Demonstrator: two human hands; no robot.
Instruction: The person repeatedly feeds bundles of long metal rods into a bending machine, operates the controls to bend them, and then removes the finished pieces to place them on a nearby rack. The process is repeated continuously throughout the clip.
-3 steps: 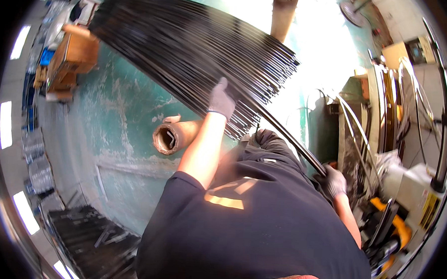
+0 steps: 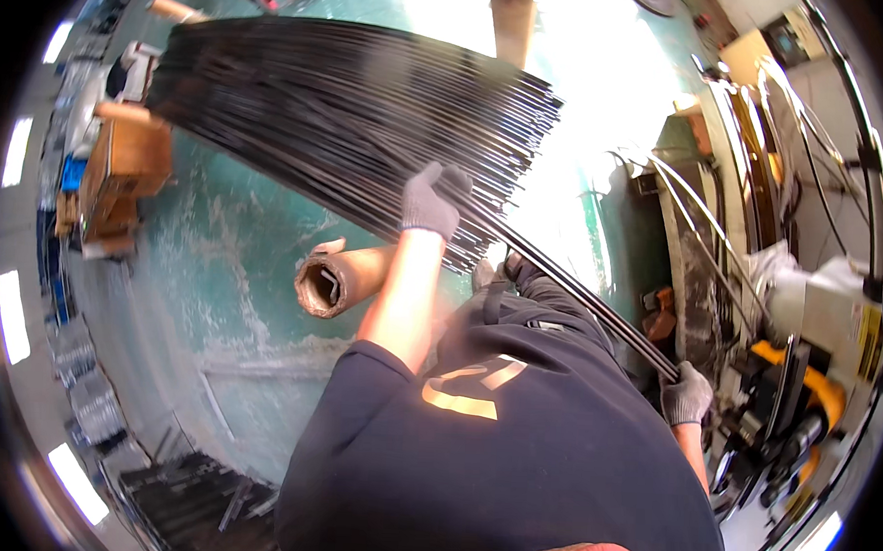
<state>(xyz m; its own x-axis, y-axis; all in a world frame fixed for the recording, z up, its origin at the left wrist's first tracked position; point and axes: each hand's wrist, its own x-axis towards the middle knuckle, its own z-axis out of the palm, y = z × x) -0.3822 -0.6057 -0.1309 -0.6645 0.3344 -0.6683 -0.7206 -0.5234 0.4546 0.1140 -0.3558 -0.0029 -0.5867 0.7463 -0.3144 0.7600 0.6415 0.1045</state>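
A wide layer of long, thin black bars [image 2: 341, 104] lies in front of me, raised above the green floor on cardboard tubes. A few similar black bars [image 2: 586, 296] stretch from the layer's near edge down to the right, past my waist. My left hand [image 2: 432, 201], in a grey glove, is closed round these bars about where they leave the layer. Low on the right, my right hand [image 2: 688, 395], gloved too, grips their near ends. Their far ends blend into the layer, and I cannot tell their exact count.
A brown cardboard tube [image 2: 366, 272] sticks out from under the layer near my left forearm. Brown boxes [image 2: 131, 159] stand at the left. A machine with yellow parts [image 2: 826, 386] is close beside my right hand. More dark bars [image 2: 200, 506] lie at the lower left.
My right hand has moved outward to the right with the bar ends. My left hand's fingers now curl round the bars, and more length shows between my hands. The whole view has shifted slightly.
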